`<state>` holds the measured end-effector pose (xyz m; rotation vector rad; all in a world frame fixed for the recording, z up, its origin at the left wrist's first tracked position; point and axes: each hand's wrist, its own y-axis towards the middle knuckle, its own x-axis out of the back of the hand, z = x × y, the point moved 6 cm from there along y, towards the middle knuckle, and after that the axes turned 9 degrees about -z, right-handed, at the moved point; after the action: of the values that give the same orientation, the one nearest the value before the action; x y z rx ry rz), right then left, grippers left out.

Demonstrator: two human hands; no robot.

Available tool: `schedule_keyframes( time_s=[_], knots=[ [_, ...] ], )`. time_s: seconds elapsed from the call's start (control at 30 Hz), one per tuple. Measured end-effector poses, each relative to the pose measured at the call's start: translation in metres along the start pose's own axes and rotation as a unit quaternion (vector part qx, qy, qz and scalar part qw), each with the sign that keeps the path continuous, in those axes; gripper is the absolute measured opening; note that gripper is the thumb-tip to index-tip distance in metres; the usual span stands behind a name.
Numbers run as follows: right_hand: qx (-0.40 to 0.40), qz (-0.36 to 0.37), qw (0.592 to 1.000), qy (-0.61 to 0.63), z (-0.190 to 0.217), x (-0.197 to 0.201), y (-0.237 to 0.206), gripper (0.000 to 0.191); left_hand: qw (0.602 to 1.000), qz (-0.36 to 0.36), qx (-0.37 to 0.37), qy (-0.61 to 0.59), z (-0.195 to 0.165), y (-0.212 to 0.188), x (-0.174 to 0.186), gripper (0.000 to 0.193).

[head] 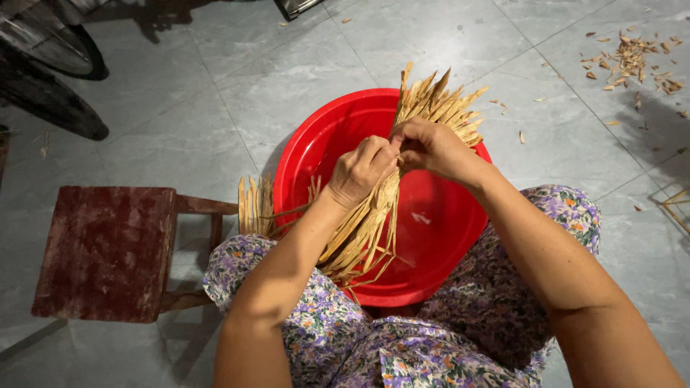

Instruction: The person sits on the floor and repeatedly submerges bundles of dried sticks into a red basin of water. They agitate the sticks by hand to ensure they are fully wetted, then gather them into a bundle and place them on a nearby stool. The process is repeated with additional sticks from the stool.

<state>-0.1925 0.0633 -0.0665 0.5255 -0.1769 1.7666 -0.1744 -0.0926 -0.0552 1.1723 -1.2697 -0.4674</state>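
Your left hand [361, 170] and right hand [430, 147] close their fingers around the bundle of dry strips [402, 165] above the red basin [424, 215], a wooden stool [108, 251] at your left, scraps [629, 61] scattered far right.

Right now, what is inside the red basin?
The red basin looks nearly bare inside: only a small pale scrap shows. Both hands, left hand and right hand, hold a bundle of dry strips over it, hiding part of the bottom.
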Motion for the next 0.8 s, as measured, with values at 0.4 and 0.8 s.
schedule_keyframes(
  time_s=[0.4,0.8],
  knots=[
    [0.012,-0.146,0.989,-0.028,-0.013,-0.004,-0.001,0.014,0.950,-0.020,0.267,-0.159,0.026,-0.027,-0.016,0.017],
    [0.076,-0.124,0.986,-0.077,0.009,-0.007,0.000,0.021,0.631,-0.066,0.596,-0.492,0.066,-0.087,-0.067,0.010]
  ],
)
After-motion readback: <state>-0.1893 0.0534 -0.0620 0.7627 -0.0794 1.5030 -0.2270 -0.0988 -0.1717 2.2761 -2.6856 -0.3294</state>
